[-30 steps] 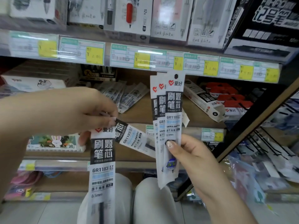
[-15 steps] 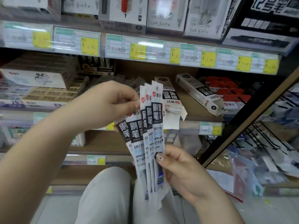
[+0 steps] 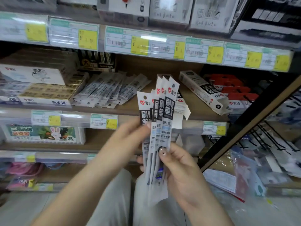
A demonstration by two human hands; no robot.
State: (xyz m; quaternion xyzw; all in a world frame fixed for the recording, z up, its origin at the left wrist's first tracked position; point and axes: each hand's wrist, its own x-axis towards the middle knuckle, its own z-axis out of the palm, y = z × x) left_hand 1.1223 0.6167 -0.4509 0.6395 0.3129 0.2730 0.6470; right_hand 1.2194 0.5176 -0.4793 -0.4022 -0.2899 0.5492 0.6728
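Observation:
Several long white pen-refill packets (image 3: 163, 118) with black labels stand upright as a fanned bunch in front of the shelves. My right hand (image 3: 180, 170) grips the bunch near its lower part, thumb across the front. My left hand (image 3: 128, 139) comes from the lower left and holds the leftmost packets at mid height, its fingers partly hidden behind them. A loose pile of the same refill packets (image 3: 110, 90) lies on the wooden shelf behind.
A white refill box (image 3: 202, 90) lies slanted on the shelf (image 3: 135, 103) beside red boxes (image 3: 231, 88). Eraser boxes (image 3: 48, 92) sit at left. Price labels (image 3: 140, 44) line the shelf edges. A black slanted frame (image 3: 244, 124) borders the right. My knees (image 3: 114, 201) are below.
My left hand has brought its two separate packets over and joined them to the bunch in my right hand. The whole bunch now sits more upright and further right.

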